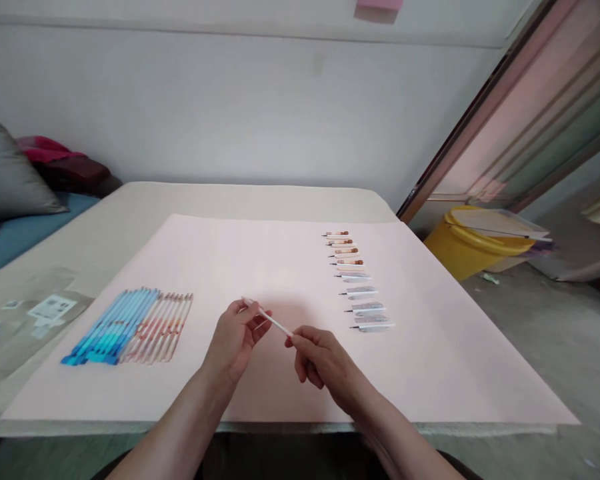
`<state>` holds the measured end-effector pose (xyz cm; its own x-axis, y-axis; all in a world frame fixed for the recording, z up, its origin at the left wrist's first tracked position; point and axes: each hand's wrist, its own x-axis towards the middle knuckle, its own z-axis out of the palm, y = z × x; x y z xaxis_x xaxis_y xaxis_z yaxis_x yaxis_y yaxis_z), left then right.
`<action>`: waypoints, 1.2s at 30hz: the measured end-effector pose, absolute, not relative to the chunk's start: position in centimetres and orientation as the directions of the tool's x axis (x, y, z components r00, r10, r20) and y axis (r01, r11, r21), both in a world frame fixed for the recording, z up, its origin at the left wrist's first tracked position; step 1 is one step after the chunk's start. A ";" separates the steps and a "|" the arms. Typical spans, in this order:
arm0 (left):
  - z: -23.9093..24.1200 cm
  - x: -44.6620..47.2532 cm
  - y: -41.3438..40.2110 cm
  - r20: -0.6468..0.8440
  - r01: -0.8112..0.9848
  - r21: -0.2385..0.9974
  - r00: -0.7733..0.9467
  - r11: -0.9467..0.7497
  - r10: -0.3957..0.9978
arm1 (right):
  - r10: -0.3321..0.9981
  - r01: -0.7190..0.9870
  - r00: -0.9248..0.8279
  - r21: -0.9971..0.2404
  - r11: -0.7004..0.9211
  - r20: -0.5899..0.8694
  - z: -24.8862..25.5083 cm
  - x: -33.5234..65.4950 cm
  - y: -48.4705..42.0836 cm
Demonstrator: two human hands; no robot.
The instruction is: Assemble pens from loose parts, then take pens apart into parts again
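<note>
Both hands hold one thin white pen refill (270, 320) above the pale pink sheet (430, 373). My left hand (236, 339) pinches its far end with curled fingers. My right hand (320, 360) pinches the near end between thumb and forefinger. A neat row of blue and pinkish pen barrels (130, 327) lies to the left on the sheet. To the right, a column of several short pen tips and caps (357, 283) lies in a line.
The pink sheet covers a beige table (130, 200). Clear plastic packaging with a label (35, 317) lies at the table's left edge. A grey cushion (10, 173) sits at far left. A yellow bucket (473, 243) stands on the floor at right.
</note>
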<state>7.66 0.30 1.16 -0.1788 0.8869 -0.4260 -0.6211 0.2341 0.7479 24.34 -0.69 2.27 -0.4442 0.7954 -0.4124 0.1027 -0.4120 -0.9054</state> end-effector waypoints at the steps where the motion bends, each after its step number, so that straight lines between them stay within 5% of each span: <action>1: 1.1 7.5 0.4 -0.421 -0.628 0.745 -0.180 0.225 0.889 | 0.796 0.099 -0.451 -0.909 -0.405 -0.404 2.3 24.6 -0.6; 8: 1.2 5.8 1.1 -0.408 -0.656 0.735 -0.225 0.172 0.885 | 0.795 0.070 -0.462 -0.910 -0.409 -0.393 3.0 25.9 -0.1; 15: 1.7 6.8 0.6 -0.411 -0.633 0.738 -0.150 0.232 0.899 | 0.868 -0.158 -0.338 -0.887 -0.434 -0.364 2.4 25.1 0.1; 22: 1.3 8.9 -0.3 -0.414 -0.620 0.728 -0.056 0.293 0.909 | 0.896 -0.085 -0.290 -0.923 -0.375 -0.337 1.7 23.7 -0.5; 36: 1.7 7.0 0.5 -0.390 -0.644 0.732 -0.124 0.225 0.913 | 0.906 -0.248 -0.278 -0.888 -0.388 -0.318 3.1 26.1 0.4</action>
<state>6.95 0.55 1.74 -0.1240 0.9126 -0.3896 -0.6435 0.2249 0.7316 26.08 0.38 3.14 -0.2778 0.9064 -0.3183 -0.2481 -0.3878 -0.8877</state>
